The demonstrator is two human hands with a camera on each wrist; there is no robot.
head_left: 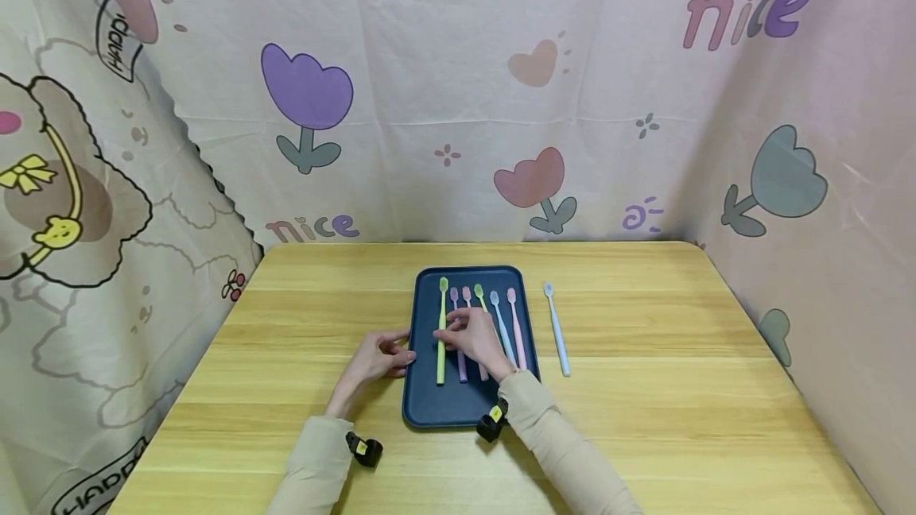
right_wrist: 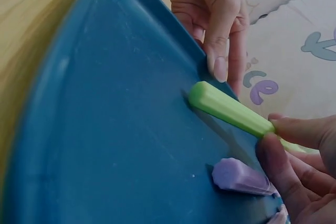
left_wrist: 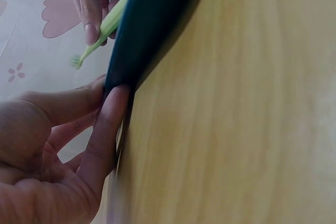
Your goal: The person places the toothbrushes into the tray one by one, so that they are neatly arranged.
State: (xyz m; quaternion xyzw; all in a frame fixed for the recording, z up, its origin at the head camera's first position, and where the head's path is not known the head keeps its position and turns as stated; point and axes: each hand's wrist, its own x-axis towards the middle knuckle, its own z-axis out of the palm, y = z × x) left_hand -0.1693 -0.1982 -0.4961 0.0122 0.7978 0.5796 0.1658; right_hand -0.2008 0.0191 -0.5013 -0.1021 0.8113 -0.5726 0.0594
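A dark blue tray (head_left: pixel 429 408) lies on the table with a row of toothbrushes in it. My right hand (head_left: pixel 472 336) pinches a yellow-green toothbrush (head_left: pixel 440 364) between thumb and fingers, over the tray's left part; its handle end shows close above the tray floor in the right wrist view. To its right lie a purple toothbrush (head_left: pixel 462 368), a pink one (head_left: pixel 467 292), a green one (head_left: pixel 479 291), a blue one (head_left: pixel 503 328) and another pink one (head_left: pixel 517 332), partly covered by my hand. My left hand (head_left: pixel 375 356) grips the tray's left rim, thumb and fingers on the edge.
A light blue toothbrush (head_left: pixel 558 332) lies on the wooden table (head_left: pixel 644 388), just right of the tray. Printed cloth (head_left: pixel 429 86) hangs behind the table and along both sides. Each sleeve carries a small black wrist camera (head_left: pixel 366 450).
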